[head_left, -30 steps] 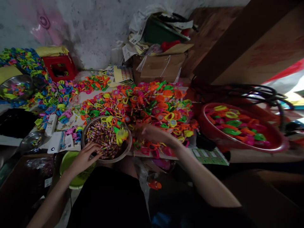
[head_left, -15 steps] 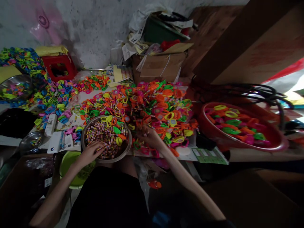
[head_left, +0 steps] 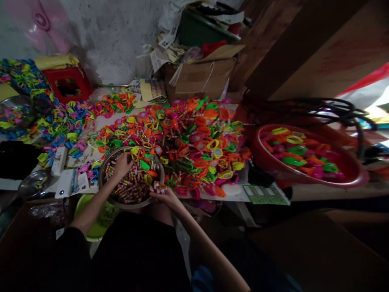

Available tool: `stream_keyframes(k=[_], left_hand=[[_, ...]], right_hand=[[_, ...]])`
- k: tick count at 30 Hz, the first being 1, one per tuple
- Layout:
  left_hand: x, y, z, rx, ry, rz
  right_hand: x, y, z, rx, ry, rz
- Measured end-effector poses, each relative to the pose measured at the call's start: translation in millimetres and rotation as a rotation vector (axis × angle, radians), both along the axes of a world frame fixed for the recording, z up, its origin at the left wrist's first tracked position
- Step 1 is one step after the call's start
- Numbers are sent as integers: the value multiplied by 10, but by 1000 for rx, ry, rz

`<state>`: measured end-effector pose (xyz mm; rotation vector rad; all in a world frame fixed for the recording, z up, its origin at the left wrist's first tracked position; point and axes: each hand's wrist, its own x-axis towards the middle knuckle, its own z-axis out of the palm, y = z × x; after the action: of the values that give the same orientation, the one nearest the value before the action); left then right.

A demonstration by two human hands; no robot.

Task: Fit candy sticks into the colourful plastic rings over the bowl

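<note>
Left hand [head_left: 122, 164] reaches into the metal bowl [head_left: 107, 194], fingers curled over the small striped pieces [head_left: 130, 190]; whether it grips one cannot be told. Right hand [head_left: 165, 195] sits at the bowl's near right rim, pinched on a small cluster of those pieces. The bowl sits at the surface's [head_left: 237, 190] near edge. Progress, as judged: the red basin [head_left: 267, 162] holds only a partial layer of coloured rings, while a large ring pile [head_left: 197, 138] lies unsorted behind the bowl.
</note>
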<state>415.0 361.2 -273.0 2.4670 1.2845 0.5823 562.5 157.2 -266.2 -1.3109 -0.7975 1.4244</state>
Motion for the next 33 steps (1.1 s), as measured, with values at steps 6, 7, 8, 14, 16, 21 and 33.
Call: stream_keyframes(k=[6, 7, 8, 14, 16, 21, 33], left_hand=[[79, 92, 3, 32, 159, 37], [73, 83, 18, 38, 181, 29], [64, 70, 35, 52, 204, 17], [68, 12, 108, 249, 418, -161], [85, 15, 123, 250, 420, -206], [26, -135, 241, 211, 227, -276], [-358, -1267, 677, -151, -382, -339]], right_hand=[[62, 69, -97, -6, 124, -134], [62, 72, -108, -1, 132, -122], [61, 74, -116, 4, 131, -114], [71, 92, -140, 38, 0, -72], [72, 88, -139, 115, -88, -73], [75, 35, -103, 243, -352, -97], [120, -157, 645, 557, -835, 13]])
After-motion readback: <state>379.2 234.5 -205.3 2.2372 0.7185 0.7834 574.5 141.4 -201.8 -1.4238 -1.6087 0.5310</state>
